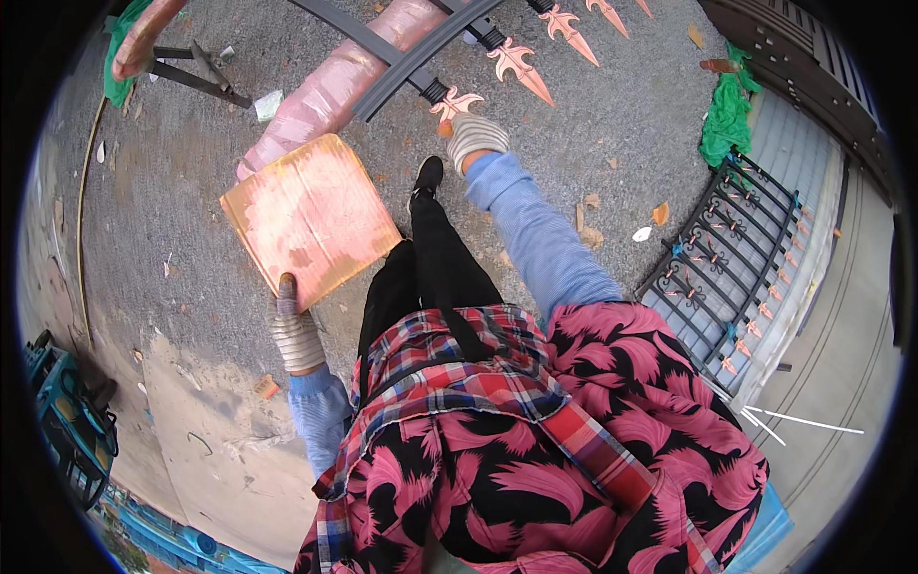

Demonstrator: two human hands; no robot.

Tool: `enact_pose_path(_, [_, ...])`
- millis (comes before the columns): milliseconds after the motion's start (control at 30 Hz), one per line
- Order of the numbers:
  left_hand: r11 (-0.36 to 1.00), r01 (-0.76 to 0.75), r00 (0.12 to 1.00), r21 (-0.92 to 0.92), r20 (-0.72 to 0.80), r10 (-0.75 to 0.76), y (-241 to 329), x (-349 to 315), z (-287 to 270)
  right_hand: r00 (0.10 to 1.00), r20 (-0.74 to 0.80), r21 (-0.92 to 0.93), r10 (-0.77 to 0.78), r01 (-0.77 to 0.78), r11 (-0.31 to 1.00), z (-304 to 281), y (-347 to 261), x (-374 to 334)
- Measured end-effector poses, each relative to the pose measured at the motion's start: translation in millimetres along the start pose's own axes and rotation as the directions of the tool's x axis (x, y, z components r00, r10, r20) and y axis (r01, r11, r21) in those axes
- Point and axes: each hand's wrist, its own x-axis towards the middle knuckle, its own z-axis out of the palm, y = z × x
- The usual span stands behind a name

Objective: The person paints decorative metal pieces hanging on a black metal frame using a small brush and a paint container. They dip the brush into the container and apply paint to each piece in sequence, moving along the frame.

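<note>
My left hand (295, 330), in a striped glove with a bare, stained thumb, grips the lower corner of a square cardboard piece (316, 218) smeared with pinkish copper paint. The thumb presses on its painted face. My right hand (476, 140), also in a striped glove, is closed at the tip of the nearest copper-coloured spearhead finial (455, 103). A small orange-brown bit shows at its fingers; whether that is a fingertip or a held tool I cannot make out. This finial ends a bar of the dark metal railing (406, 67), which carries several more copper finials (519, 69).
A pink-wrapped roll (330, 91) lies beneath the railing. At the right, a black panel (722, 258) with copper finials rests near green netting (729, 115). A dark metal stand (201, 72) is at upper left, teal equipment (67, 421) at lower left. Leaves litter the ground.
</note>
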Motion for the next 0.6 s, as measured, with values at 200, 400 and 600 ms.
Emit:
enact_pose_path(200, [0.999, 0.037, 0.997, 0.021, 0.062, -0.038, 2.2, -1.2, -0.6, 0.974, -0.227, 0.200, 0.006, 0.040, 0.979, -30.6, 12.6, -38.6])
enact_pose_path(400, [0.999, 0.016, 0.996, 0.050, 0.084, -0.020, 2.4, 0.7, -6.1, 0.971, -0.016, 0.330, 0.237, -0.219, 0.918, 51.3, 122.9, -67.9])
enact_pose_path(600, [0.998, 0.020, 0.987, -0.054, 0.160, -0.012, 3.0, 0.2, 0.0, 0.927, -0.326, 0.276, 0.188, -0.096, 0.956, -30.9, 56.8, -80.2])
